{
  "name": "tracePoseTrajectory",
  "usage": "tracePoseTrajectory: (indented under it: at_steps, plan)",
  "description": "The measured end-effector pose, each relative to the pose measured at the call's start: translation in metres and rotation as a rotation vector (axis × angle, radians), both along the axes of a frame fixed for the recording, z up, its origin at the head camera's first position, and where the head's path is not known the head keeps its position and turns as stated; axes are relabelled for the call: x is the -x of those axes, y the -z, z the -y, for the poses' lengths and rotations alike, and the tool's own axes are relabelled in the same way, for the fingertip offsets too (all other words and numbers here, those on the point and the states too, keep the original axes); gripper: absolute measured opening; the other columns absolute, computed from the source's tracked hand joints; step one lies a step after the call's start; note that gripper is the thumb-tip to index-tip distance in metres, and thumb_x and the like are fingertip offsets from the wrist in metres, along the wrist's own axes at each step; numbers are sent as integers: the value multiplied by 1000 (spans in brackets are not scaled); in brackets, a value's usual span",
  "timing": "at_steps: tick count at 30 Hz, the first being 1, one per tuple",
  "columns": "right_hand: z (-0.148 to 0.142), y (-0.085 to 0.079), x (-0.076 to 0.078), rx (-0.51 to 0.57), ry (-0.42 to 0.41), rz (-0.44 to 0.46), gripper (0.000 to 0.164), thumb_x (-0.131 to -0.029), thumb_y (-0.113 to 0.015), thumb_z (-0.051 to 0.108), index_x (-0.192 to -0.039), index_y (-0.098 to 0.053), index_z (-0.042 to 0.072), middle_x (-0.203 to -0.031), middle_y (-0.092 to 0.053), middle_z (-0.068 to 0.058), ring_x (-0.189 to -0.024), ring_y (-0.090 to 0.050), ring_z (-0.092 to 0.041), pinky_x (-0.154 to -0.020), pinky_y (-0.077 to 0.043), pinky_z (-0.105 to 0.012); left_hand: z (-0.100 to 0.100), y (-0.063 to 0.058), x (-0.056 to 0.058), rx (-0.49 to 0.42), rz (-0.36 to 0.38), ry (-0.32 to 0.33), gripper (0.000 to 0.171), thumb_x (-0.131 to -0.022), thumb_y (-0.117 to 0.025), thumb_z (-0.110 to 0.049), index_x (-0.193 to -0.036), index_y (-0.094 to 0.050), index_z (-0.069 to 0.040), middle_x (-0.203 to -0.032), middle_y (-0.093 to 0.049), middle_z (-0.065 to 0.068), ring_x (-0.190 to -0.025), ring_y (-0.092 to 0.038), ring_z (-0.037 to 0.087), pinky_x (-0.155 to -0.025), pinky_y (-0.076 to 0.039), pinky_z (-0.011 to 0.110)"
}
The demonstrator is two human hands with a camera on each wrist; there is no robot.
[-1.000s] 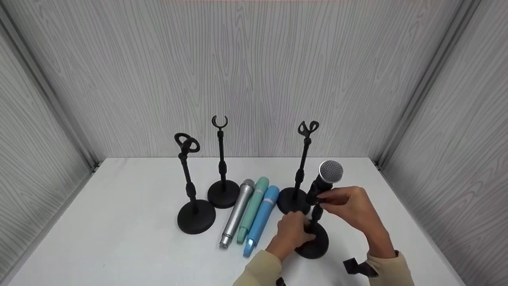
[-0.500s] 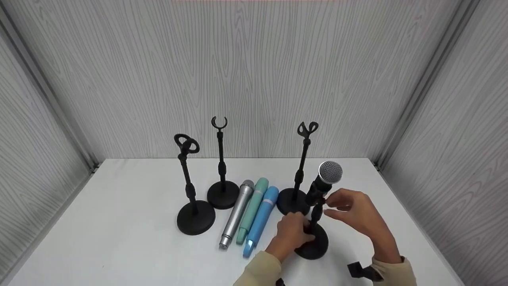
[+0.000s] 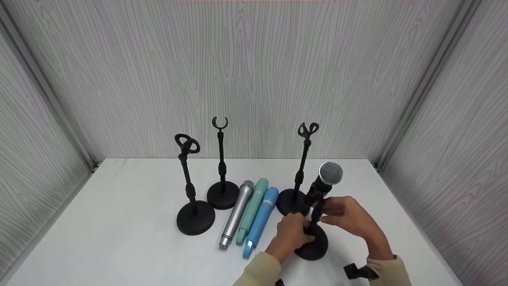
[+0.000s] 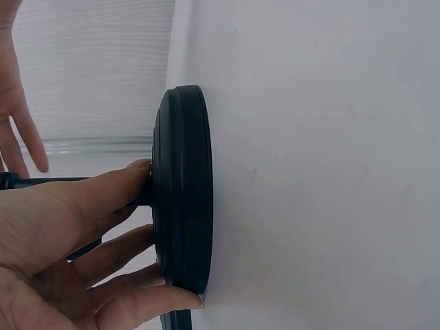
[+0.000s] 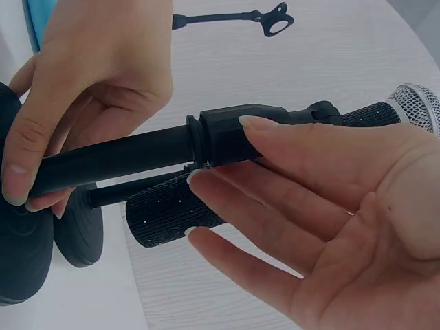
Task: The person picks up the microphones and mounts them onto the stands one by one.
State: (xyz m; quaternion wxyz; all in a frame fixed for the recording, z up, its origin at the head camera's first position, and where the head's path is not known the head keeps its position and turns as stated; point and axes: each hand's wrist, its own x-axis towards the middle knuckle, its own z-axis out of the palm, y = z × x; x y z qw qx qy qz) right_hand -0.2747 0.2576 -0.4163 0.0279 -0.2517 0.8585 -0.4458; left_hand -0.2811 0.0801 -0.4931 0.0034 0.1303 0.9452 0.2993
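A black microphone with a silver mesh head (image 3: 330, 173) sits tilted in the clip of the nearest black microphone stand (image 3: 315, 248). My left hand (image 3: 291, 231) grips that stand low down. In the left wrist view, its thumb lies by the pole and its fingers spread over the round base (image 4: 184, 192). My right hand (image 3: 350, 217) is at the upper pole, just below the microphone. The right wrist view shows its thumb on the thick collar (image 5: 230, 134) and a fingertip on the underside; the other fingers lie beside the glittery microphone handle (image 5: 168, 210).
Three black stands with unfilled clips stand at the back: one left (image 3: 195, 218), one centre-left (image 3: 223, 195), one right (image 3: 291, 201). Between them lie a silver microphone (image 3: 237, 214), a green microphone (image 3: 253, 210) and a blue microphone (image 3: 261, 221). Panel walls (image 3: 254, 79) enclose the white table (image 3: 119, 238).
My right hand came off the clip area, drew slightly right, then moved down and back onto the pole's collar. The left hand stays on the base; the microphone keeps its tilt.
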Motion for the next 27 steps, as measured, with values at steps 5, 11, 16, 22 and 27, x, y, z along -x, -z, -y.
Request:
tracePoseTrajectory:
  at_steps: [5, 11, 16, 22, 27]
  plan:
    - [1, 3, 0, 40, -13, -36, 26, -79, -74, 3, -104, -69, 1, -99, -72, -19, -89, -71, -31, -76, -57, -28, 0, 0, -1, -3, 4, -2, 23, -72, -83, -31, -90, -75, -17, -79, -69, -7, -80, -60, 9, -73, -52, 31]
    - [7, 2, -2, 29, 105, -72, 22, -72, -82, 11, -91, -73, 6, -86, -74, -13, -77, -72, -21, -69, -57, -25, 0, -1, -2, -25, 8, -2, 26, -73, -82, -31, -93, -74, -16, -84, -68, -5, -82, -60, 9, -74, -52, 30]
    - [12, -1, -3, -56, 214, -102, 21, -67, -86, 22, -81, -72, 14, -77, -73, -2, -70, -70, -11, -64, -54, -23, 0, -1, -3, -26, -6, -7, 26, -74, -82, -31, -94, -74, -16, -85, -68, -4, -82, -59, 9, -74, -52, 30]
    - [9, 1, -1, -28, 159, -65, 25, -72, -83, 22, -91, -71, 11, -88, -73, -6, -82, -71, -21, -72, -57, -27, 0, 0, -4, -28, 12, -19, 25, -74, -82, -30, -93, -73, -17, -84, -66, -4, -83, -58, 10, -76, -52, 33]
    - [8, -2, -2, 30, 16, -16, 29, -82, -72, 6, -110, -66, 0, -105, -70, -18, -97, -69, -34, -81, -57, -30, -1, 0, -4, -29, 10, -20, 23, -73, -82, -29, -90, -73, -17, -82, -66, -5, -81, -58, 9, -76, -52, 32]
